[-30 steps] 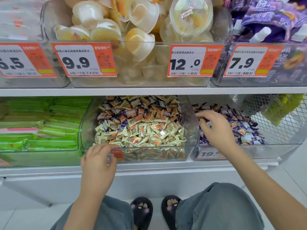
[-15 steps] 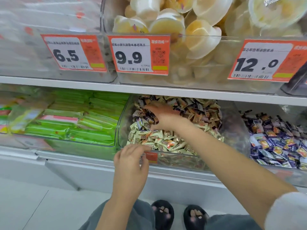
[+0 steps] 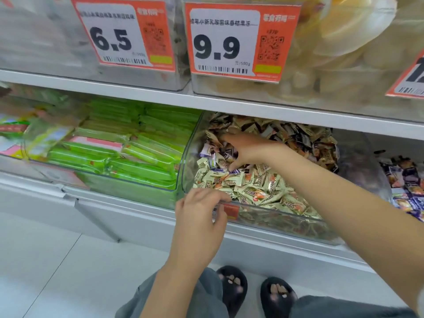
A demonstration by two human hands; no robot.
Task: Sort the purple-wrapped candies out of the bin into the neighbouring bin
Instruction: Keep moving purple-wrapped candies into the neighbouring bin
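Note:
A clear bin (image 3: 275, 213) on the lower shelf holds beige-wrapped candies (image 3: 252, 187) in front and brown ones (image 3: 298, 136) behind. A few purple-wrapped candies (image 3: 214, 154) lie near its left wall. My right hand (image 3: 250, 150) reaches into this bin, with fingers and thumb spread over the purple candies and touching the pile. My left hand (image 3: 199, 216) grips the bin's front rim beside its orange tag. The neighbouring bin (image 3: 376, 180) on the right holds purple and blue-wrapped candies (image 3: 408, 187), cut off by the frame edge.
A bin of green packets (image 3: 128, 152) sits to the left. The upper shelf (image 3: 137, 97) overhangs close above, with price tags 6.5 (image 3: 121, 35) and 9.9 (image 3: 231, 42) and jelly cups (image 3: 344, 42). My feet in black slippers (image 3: 231, 288) stand on the pale floor.
My right hand left the right-hand bin, crossed into the middle bin and reached deeper toward its left wall. My left hand stayed on the rim. The view moved closer and leftward.

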